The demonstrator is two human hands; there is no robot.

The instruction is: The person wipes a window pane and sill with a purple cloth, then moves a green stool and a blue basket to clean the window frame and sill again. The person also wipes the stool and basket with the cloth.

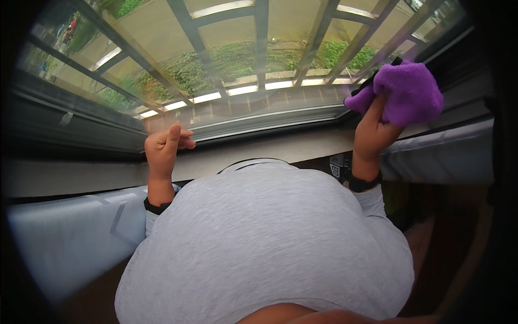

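Note:
My right hand [374, 129] grips a purple cloth [417, 95], bunched up, at the right side of the window; part of the fingers is hidden behind the cloth. A dark edge shows beside the cloth. My left hand [164, 148] is near the lower left of the window pane [226, 97], thumb up and fingers loosely curled, with nothing seen in it. Below the pane runs the window frame's bottom track [267, 128]. Whether the left fingers touch the glass or the frame, I cannot tell.
Metal bars [262, 44] stand outside the glass, with plants and paving beyond. A pale sill [259, 152] runs under the frame. Shiny bluish coverings [77, 239] hang at the left and right. A small box with a printed code [335, 170] lies by my right wrist.

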